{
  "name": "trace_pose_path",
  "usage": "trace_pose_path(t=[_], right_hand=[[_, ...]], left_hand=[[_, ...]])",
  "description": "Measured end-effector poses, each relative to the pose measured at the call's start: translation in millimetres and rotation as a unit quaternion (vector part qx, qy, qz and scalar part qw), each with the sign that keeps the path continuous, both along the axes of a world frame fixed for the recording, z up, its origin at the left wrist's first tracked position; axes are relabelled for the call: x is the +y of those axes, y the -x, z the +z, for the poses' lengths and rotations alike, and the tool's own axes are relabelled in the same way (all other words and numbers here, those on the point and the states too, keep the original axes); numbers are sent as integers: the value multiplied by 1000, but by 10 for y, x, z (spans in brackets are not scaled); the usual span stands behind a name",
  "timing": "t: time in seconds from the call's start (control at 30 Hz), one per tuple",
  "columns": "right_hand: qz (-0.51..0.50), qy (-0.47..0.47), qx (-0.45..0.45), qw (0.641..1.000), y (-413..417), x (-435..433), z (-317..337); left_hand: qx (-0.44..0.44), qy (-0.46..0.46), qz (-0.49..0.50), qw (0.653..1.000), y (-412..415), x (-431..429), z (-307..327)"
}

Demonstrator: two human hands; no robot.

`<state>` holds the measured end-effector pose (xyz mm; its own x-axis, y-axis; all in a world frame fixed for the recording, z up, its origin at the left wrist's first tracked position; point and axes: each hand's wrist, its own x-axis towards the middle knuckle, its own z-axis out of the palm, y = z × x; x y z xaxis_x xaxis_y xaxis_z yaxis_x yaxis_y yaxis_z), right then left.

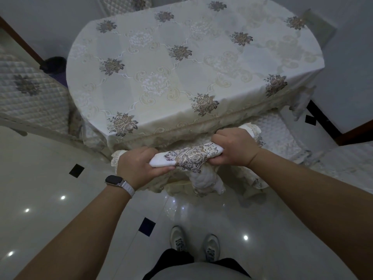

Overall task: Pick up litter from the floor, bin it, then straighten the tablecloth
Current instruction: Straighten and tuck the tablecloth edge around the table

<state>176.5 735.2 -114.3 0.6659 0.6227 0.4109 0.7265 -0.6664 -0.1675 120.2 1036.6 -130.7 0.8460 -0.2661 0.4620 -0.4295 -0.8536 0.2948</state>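
Note:
A cream tablecloth point(181, 77) with embroidered grey-brown flowers covers the table, and its lace border hangs over the near edge. Just in front of that edge stands a chair whose back is wrapped in a white quilted cover with one embroidered flower point(191, 157). My left hand point(137, 166) grips the left end of the covered top rail. My right hand point(234, 148) grips the right end, with its fingers curled over it. I see no litter on the floor in this view.
Quilted chair covers show at the left point(30, 98), at the right point(282, 134) and behind the table point(125, 5). A dark round object point(54, 64) sits on the floor at the table's left. Glossy pale tiles with black diamond insets point(76, 170) surround my shoes point(193, 245).

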Motion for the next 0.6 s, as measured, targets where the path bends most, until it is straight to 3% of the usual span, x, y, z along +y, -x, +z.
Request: trace_pose_path(t=[0.6], right_hand=[[18, 9, 17, 1000, -315, -26, -36]], left_hand=[[15, -5, 17, 1000, -246, -18, -66]])
